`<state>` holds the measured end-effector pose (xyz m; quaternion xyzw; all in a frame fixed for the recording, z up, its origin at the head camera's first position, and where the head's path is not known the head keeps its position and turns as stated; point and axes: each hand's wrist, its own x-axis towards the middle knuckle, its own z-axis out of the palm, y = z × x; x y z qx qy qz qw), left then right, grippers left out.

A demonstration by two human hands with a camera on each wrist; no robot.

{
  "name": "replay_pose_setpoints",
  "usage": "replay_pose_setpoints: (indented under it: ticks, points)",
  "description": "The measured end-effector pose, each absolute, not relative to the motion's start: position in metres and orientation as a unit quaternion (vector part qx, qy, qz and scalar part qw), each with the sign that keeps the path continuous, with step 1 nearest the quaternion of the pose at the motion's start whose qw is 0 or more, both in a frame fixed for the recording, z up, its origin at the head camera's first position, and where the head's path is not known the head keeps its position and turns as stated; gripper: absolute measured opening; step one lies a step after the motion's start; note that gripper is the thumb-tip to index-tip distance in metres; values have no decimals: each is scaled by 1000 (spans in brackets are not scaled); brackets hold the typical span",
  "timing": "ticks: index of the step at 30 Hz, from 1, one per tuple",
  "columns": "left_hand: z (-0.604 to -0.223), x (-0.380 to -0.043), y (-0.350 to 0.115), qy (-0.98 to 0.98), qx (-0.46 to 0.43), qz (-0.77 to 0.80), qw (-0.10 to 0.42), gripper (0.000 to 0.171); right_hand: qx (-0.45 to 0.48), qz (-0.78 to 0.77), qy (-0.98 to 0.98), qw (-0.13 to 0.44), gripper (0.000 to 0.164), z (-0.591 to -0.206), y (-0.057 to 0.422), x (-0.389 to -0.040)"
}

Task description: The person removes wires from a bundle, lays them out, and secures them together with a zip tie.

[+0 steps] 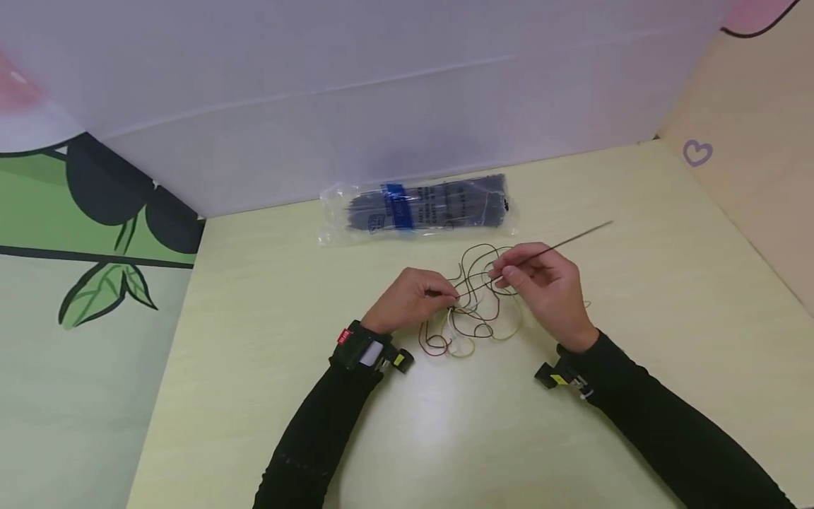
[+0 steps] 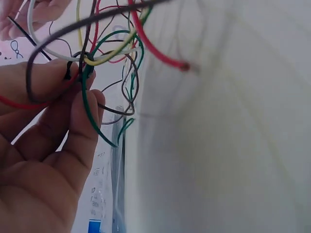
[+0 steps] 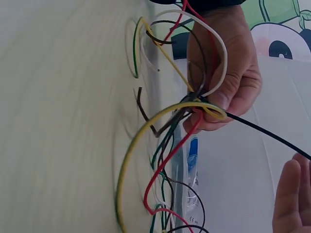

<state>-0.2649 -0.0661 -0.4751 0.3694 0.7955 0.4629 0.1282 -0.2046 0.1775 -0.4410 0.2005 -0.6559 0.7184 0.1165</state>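
My left hand [image 1: 416,300] pinches a tangled bundle of thin electrical wires [image 2: 124,48] between thumb and fingertips. The wires are red, green, black, white and yellow-green, and their loose loops spread out from the pinch. A long black cable tie [image 1: 579,235] runs from this gathered spot up to the right. Thumb and fingers of my right hand [image 1: 547,290] pinch the tie partway along, with its far end sticking out past the knuckles. Around the wires, near the left fingertips, a black band [image 3: 193,97] shows; whether the tie passes through its head is hidden.
Behind the hands lies a clear plastic bag [image 1: 426,205] of dark cable ties with a blue label, close to the back panel [image 1: 381,134]. The pale tabletop [image 1: 445,438] is bounded by panels at the left, back and right.
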Motion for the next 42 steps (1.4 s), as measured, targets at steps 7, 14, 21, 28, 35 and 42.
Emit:
replay_pose_setpoints:
  ticks: [7,14,21,28,35,42]
  points:
    - [-469,-266,-65,792,369,470,125,12,198,668,-717,8,23,-450,175,-199]
    - [-466,-265,-65,790,358,478,139,13,187,651,-736,3,19,-452,175,-197]
    - [-460,-264,-63,775,370,494,133,13,206,655,-726,27,19,-451,173,-200]
    - [-460,-262,-60,765,399,485,144,13,218,642,-731,82,16,-454,170,-201]
    - [-459,-264,-59,783,425,439,123,12,214,658,-712,120,13,-454,172,-203]
    - [-460,-262,-61,794,414,427,127,13,201,674,-700,124,11,-452,172,-202]
